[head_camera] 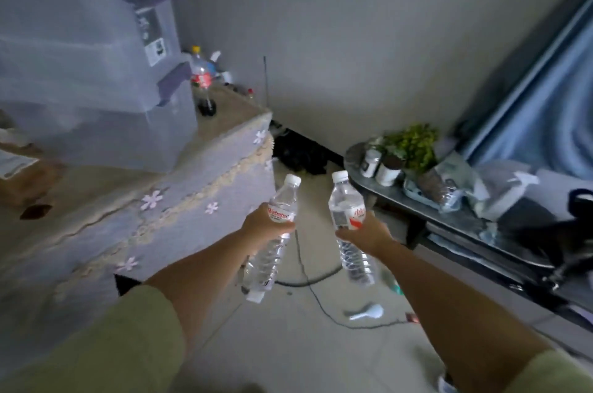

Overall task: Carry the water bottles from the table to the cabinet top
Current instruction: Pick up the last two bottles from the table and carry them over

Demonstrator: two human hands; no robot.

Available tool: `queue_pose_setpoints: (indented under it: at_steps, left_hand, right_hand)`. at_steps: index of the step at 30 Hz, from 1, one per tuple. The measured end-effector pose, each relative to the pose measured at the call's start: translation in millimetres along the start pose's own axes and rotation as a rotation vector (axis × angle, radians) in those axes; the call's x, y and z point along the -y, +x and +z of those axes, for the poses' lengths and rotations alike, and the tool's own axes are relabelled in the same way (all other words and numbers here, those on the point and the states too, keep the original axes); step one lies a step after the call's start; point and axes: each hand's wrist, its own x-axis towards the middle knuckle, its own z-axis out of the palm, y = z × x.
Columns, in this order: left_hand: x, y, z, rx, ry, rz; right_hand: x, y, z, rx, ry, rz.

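My left hand (261,225) grips a clear water bottle (272,251) with a white cap and a red-and-white label around its middle. In my right hand (369,233) I hold a second clear water bottle (348,200) of the same kind, also by its middle. Both bottles are held upright in the air over the floor, between the two pieces of furniture. The cabinet (179,200), covered in a lilac cloth with flower patches and lace trim, stands to the left of my left hand. The low dark table (449,216) runs along the right.
A stack of translucent storage boxes (80,71) and a cola bottle (202,84) stand on the cabinet top. On the table are a potted plant (410,145), jars and bags. A black cable (317,299) and a white spoon (369,312) lie on the tiled floor.
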Motion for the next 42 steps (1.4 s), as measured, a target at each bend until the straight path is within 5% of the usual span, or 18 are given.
queue_pose_setpoints:
  at_steps: [14, 22, 42]
  left_hand:
    - [-168.0, 36.6, 189.1, 0.495, 0.304, 0.383]
    - [-220.0, -49.4, 339.2, 0.757, 0.416, 0.547]
    - [-291.7, -302.5, 673.1, 1.262, 0.512, 0.743]
  right_hand:
    - [-157.1, -111.0, -127.8, -0.540, 0.216, 0.490]
    - [-258.5, -224.9, -184.6, -0.803, 0.337, 0.668]
    - [-504.9, -463.9, -285.1, -1.107, 0.481, 0.957]
